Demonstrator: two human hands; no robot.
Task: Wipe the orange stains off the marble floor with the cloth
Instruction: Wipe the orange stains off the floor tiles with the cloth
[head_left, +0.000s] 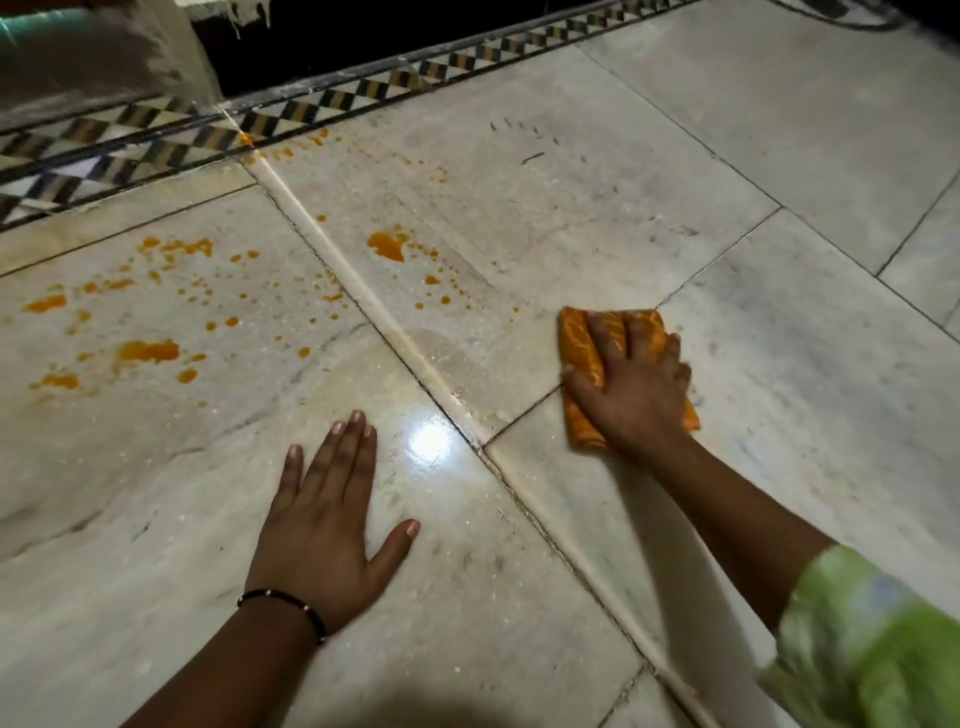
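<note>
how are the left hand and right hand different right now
The left hand lies flat on the bare marble floor with nothing under it; the right hand presses on the folded orange cloth. The left hand sits nearer the camera and looks sharp; the right hand reaches farther out and looks blurred. The left wrist wears a dark bracelet; the right wrist is bare. Both are palm down, and neither touches the orange stains.

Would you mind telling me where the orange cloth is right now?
In the head view, the orange cloth lies flat on the marble floor at centre-right, under the right hand, right of the orange stains.
</note>
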